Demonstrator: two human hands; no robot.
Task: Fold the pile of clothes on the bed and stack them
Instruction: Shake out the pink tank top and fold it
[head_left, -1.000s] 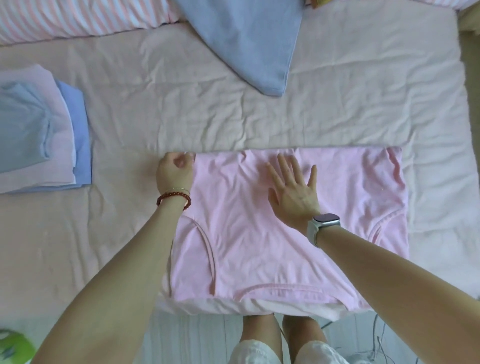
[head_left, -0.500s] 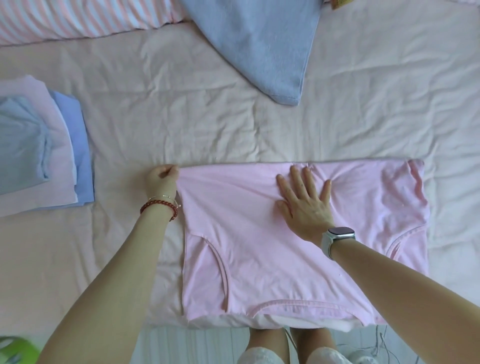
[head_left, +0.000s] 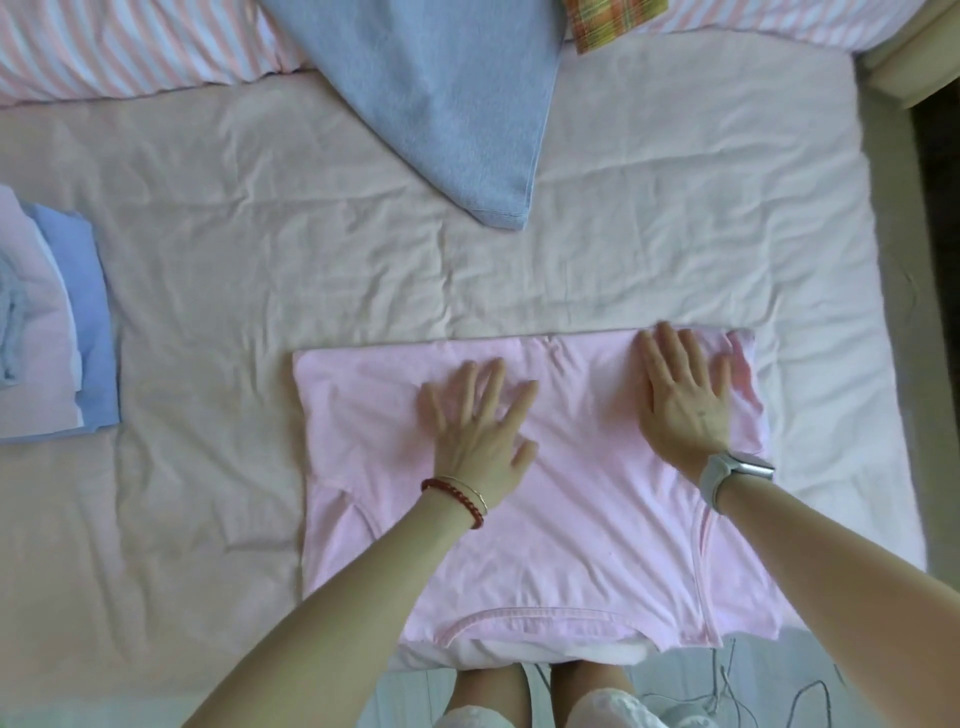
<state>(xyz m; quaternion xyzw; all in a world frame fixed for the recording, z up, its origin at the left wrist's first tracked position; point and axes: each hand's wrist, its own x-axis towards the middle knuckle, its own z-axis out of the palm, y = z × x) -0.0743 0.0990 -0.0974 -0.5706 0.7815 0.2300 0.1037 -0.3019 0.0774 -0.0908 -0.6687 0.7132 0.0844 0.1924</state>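
One pink shirt (head_left: 545, 519) spread flat at the near edge of the bed (head_left: 311, 270), neckline toward the person. Two hands pressed on it, fingers straight and splayed, gripping nothing: left hand (head_left: 475, 426) near the middle, right hand (head_left: 683, 400) by the far right corner. One folded stack (head_left: 52, 332) at far left, three layers visible. One blue garment (head_left: 441, 104) unfolded beyond.

text: none readable | labels: none | brands: none | numbers: none | signs: none | watch (head_left: 748, 464) on right wrist: face turned edge-on, nothing legible
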